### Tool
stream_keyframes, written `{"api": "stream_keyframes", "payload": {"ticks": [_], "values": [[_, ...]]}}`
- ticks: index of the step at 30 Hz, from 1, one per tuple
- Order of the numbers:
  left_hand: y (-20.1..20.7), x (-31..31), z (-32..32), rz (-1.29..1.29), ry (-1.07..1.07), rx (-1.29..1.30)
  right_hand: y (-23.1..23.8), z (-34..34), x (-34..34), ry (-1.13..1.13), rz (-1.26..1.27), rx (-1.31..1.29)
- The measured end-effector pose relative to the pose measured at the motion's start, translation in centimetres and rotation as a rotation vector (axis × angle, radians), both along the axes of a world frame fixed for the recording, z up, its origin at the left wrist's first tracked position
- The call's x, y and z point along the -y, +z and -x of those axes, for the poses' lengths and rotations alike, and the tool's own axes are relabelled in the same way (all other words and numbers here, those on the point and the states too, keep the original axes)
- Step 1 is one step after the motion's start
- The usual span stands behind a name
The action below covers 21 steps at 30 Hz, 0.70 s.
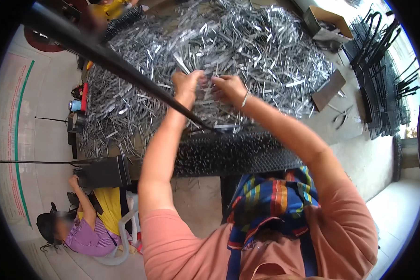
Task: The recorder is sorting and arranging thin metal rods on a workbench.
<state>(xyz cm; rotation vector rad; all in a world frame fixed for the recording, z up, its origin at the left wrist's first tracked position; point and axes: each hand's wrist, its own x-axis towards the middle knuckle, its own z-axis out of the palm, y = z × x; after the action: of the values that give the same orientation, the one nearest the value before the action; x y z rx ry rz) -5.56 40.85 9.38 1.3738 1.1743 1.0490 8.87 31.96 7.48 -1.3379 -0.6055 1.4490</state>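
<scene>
Both my hands are over a broad heap of thin, shiny metal strips (266,51) on the table. My left hand (187,86) is closed, with a few flat metal strips (181,63) sticking up between thumb and fingers. Close beside it, my right hand (229,88) has its fingers bent together toward the left hand; whatever is in its fingertips is too blurred to make out. In front of my body, below the hands, lies a black perforated panel (238,154) covered in small light points. A long black rod (126,72) rises from it across my left forearm.
Pliers (342,117) and a brown flat plate (329,90) lie at the table's right side. Black racks with hooked rods (382,70) stand far right, near an open cardboard box (329,25). A co-worker (91,224) sits at left beside another black panel (105,171).
</scene>
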Motion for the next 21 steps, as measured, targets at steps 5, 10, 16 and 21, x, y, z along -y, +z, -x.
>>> {"api": "stream_keyframes", "payload": {"ticks": [5, 10, 16, 21], "values": [[0.6, -2.2, 9.7, -0.226, 0.095, -1.141, -1.1, -13.6, 4.3, -0.149, 0.179, -0.262], [2.3, 3.3, 17.8, 0.314, 0.325, -0.064, -0.5, -15.6, 9.5, 0.015, 0.188, -0.334], [5.8, 19.0, 13.5, 0.317, 0.142, 0.209, 1.9, -7.8, 16.4, 0.304, 0.08, -0.184], [5.6, 31.2, 8.1, 0.444, 0.041, 0.396, 4.9, -0.1, 24.1, 0.673, -0.1, -0.105]]}}
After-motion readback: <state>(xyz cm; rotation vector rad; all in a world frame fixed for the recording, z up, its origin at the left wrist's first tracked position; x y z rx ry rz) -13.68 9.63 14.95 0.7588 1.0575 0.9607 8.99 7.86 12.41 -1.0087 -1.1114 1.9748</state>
